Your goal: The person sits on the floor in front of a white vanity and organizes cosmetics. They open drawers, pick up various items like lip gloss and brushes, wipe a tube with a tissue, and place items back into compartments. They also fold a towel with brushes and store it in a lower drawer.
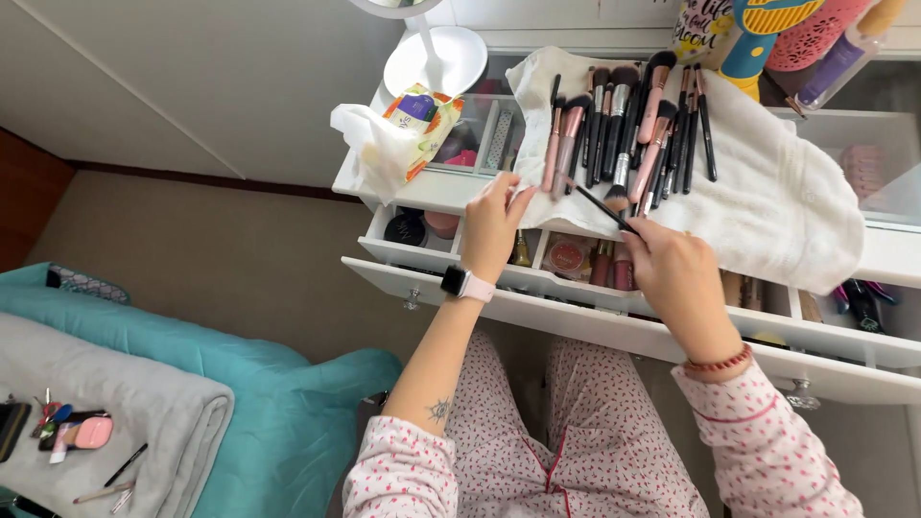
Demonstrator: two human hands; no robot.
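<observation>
hands (585,245) at towel (787,192) edge — drawer (614,317) open

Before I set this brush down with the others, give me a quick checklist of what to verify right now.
1. Right hand grips the black brush: ok.
2. Left hand rests on the white towel edge, steadying it: ok.
3. Brush row lies flat on the towel, handles roughly parallel: ok.
4. Free towel space right of the row: ok.
5. Open drawer under the hands could catch a dropped brush: not ok.
6. Bristles clean or dry: cannot tell.
</observation>
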